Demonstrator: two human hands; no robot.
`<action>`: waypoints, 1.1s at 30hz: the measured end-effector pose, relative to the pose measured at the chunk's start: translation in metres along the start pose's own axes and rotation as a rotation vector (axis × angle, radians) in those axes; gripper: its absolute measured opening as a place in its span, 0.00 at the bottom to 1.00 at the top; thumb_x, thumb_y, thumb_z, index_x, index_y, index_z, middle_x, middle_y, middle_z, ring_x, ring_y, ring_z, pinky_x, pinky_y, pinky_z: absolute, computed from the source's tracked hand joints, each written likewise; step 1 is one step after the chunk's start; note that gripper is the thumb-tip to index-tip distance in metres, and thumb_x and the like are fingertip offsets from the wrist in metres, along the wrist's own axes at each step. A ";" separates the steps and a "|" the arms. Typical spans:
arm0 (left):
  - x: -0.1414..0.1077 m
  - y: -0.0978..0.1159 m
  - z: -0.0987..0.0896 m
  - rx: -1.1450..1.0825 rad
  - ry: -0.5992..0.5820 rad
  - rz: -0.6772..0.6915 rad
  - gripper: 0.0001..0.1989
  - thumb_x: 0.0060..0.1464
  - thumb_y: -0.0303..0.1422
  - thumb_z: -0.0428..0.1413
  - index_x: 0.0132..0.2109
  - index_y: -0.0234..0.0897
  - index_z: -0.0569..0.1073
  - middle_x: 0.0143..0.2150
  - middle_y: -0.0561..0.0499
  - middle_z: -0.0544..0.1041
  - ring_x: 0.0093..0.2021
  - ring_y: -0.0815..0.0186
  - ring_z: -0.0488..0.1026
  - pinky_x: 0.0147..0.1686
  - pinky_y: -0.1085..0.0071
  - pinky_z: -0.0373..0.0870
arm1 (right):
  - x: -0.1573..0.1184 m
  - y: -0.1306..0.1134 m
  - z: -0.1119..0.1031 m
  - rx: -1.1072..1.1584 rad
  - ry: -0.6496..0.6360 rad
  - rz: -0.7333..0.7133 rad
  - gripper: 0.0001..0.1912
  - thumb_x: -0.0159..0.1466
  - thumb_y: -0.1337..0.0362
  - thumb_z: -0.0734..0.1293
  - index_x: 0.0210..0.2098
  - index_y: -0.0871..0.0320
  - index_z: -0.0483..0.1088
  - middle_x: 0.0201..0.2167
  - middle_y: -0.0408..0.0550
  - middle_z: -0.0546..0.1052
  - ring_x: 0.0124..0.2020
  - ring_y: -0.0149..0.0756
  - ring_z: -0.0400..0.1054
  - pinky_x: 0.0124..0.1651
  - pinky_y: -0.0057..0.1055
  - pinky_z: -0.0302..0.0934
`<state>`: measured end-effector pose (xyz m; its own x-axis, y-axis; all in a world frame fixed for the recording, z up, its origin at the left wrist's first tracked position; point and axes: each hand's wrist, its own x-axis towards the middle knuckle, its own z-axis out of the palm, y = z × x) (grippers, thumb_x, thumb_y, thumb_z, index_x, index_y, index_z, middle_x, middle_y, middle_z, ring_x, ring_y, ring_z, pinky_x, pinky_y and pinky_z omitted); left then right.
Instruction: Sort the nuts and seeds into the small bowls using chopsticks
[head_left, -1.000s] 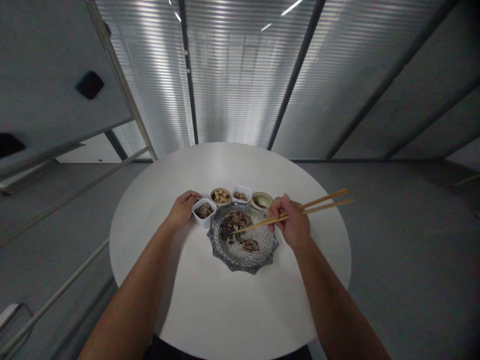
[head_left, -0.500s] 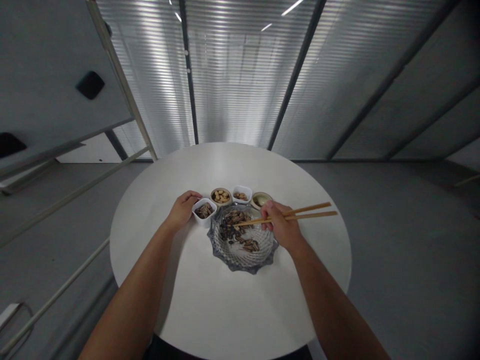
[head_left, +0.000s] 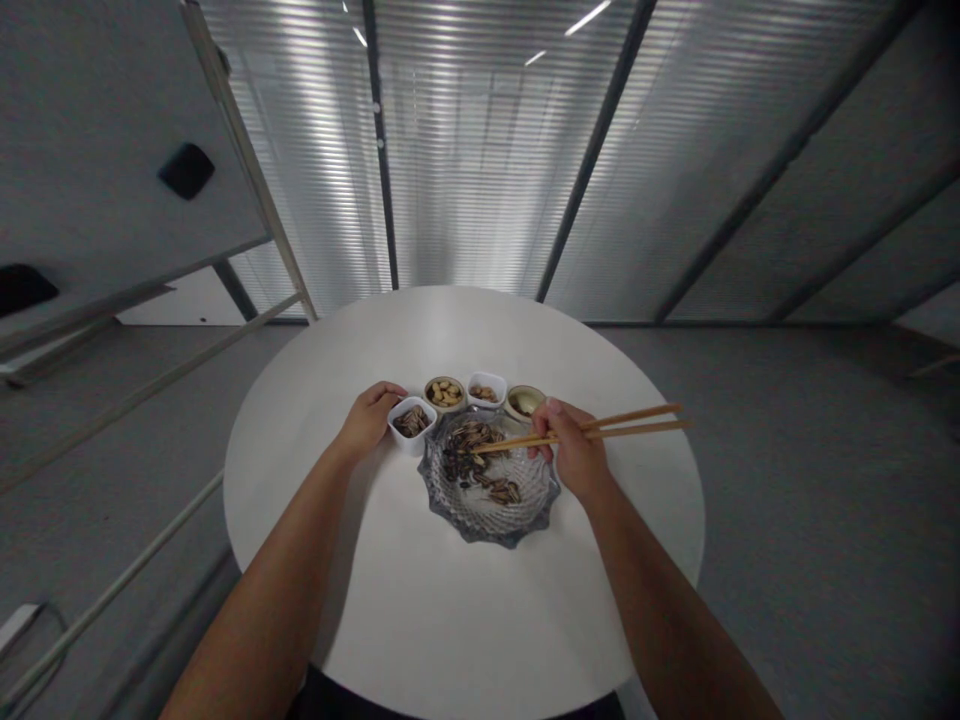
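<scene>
My left hand [head_left: 369,420] rests at the left side of a small white square bowl [head_left: 412,445], its fingers curled round the back edge and gripping it. Striped sunflower seeds [head_left: 411,421] lie in that bowl. Held in my right hand [head_left: 571,440] is a pair of wooden chopsticks [head_left: 637,420], the back ends pointing right. Their tips are close together among the dark and striped seeds [head_left: 469,452] in a scalloped glass bowl [head_left: 487,525]. Whether a seed is pinched between the tips is too small to tell.
Behind the glass bowl stand a round dish of peanuts [head_left: 444,393], a white square bowl of brownish nuts [head_left: 486,390] and a round pale dish [head_left: 523,400], partly covered by my right hand. All sit on a round white table [head_left: 450,620]. A metal-framed board [head_left: 112,120] stands at left.
My right hand has shifted slightly right with the chopsticks, and their tips have drawn nearer each other over the seeds. My left hand stays at the white bowl. The view has shifted a little.
</scene>
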<state>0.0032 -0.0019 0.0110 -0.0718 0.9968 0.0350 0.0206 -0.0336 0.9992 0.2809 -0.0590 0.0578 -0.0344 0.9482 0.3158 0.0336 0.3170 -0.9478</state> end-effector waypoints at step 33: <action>-0.004 0.007 0.003 -0.008 0.016 -0.025 0.09 0.44 0.37 0.56 0.32 0.35 0.73 0.27 0.50 0.74 0.27 0.65 0.68 0.29 0.69 0.61 | 0.007 -0.010 0.029 0.193 0.228 -0.009 0.24 0.66 0.46 0.54 0.22 0.55 0.63 0.08 0.36 0.61 0.14 0.32 0.64 0.21 0.28 0.59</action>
<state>0.0061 -0.0054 0.0177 -0.0879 0.9961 0.0100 0.0104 -0.0091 0.9999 0.2511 -0.0562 0.0680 0.1918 0.9330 0.3046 -0.1572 0.3355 -0.9288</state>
